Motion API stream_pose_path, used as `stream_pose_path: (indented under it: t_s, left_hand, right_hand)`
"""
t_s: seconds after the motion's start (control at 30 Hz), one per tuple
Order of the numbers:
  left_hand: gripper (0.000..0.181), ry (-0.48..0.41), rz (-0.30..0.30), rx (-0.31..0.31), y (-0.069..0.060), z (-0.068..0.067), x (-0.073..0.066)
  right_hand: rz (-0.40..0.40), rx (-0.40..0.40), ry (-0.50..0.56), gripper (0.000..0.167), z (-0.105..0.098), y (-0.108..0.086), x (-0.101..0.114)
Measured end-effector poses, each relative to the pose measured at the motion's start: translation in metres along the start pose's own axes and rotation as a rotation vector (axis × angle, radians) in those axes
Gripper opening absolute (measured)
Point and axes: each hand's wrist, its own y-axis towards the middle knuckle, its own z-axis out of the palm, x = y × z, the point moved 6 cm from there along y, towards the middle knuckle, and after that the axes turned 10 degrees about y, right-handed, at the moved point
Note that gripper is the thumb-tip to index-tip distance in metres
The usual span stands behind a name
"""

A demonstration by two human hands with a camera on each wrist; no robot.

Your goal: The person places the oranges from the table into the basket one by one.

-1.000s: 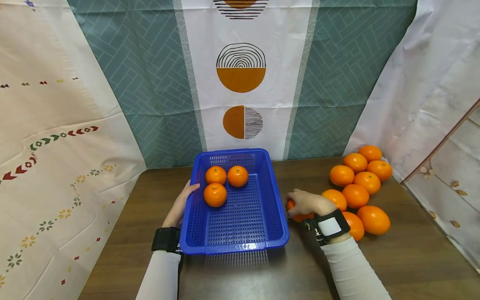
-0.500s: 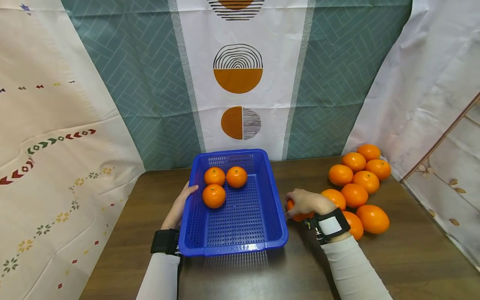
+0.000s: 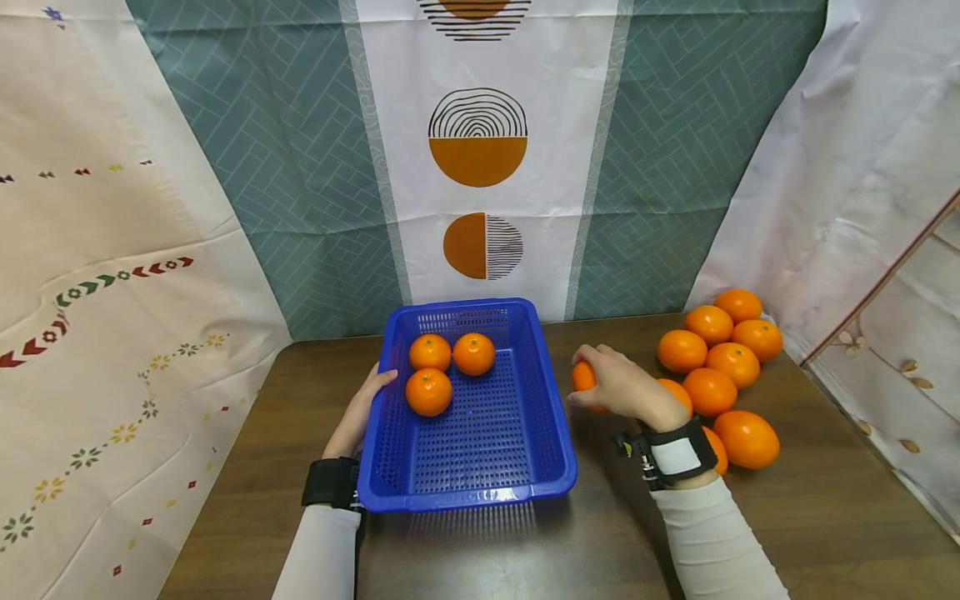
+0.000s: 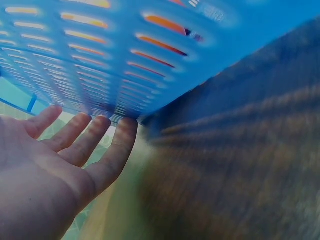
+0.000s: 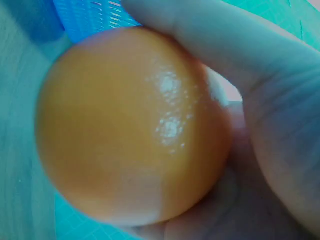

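An orange (image 3: 582,377) is gripped in my right hand (image 3: 621,388), just off the right wall of the blue basket (image 3: 551,400). In the right wrist view that orange (image 5: 130,130) fills the middle, with the thumb (image 5: 200,25) along its upper side. My left hand (image 3: 362,407) lies against the left side of the basket. The left wrist view shows the left hand's fingers (image 4: 117,150) nearly straight, their tips at the slotted basket wall (image 4: 95,60). Inside the basket, three oranges (image 3: 429,392) sit together at the back left.
Several more oranges (image 3: 733,365) lie grouped on the brown wooden table (image 3: 840,492) to the right, some partly behind the right hand and wrist. Patterned cloth (image 3: 487,292) hangs behind the table's back edge, with more cloth at both sides.
My right hand has risen and moved slightly away from me, carrying the orange with it. The left hand and the basket stay in place.
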Motion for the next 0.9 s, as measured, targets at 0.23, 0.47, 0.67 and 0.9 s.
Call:
stream_pose_path:
  t_s: [0.23, 0.47, 0.67, 0.9]
  left_hand:
    - [0.062, 0.0, -0.012, -0.008, -0.001, 0.0, 0.0]
    - [0.062, -0.004, -0.02, -0.012, -0.001, -0.001, 0.001]
    - [0.062, -0.008, -0.035, -0.018, -0.002, -0.002, 0.001]
    - [0.061, -0.015, -0.021, -0.009, -0.002, 0.002, 0.0]
  right_hand:
    - [-0.033, -0.139, 0.005, 0.051, -0.01, -0.001, 0.008]
    - [-0.055, -0.224, 0.046, 0.055, -0.017, -0.003, 0.017]
    - [-0.091, -0.256, 0.091, 0.058, -0.02, -0.004, 0.024]
    - [-0.158, -0.317, 0.111, 0.058, -0.027, -0.004, 0.033]
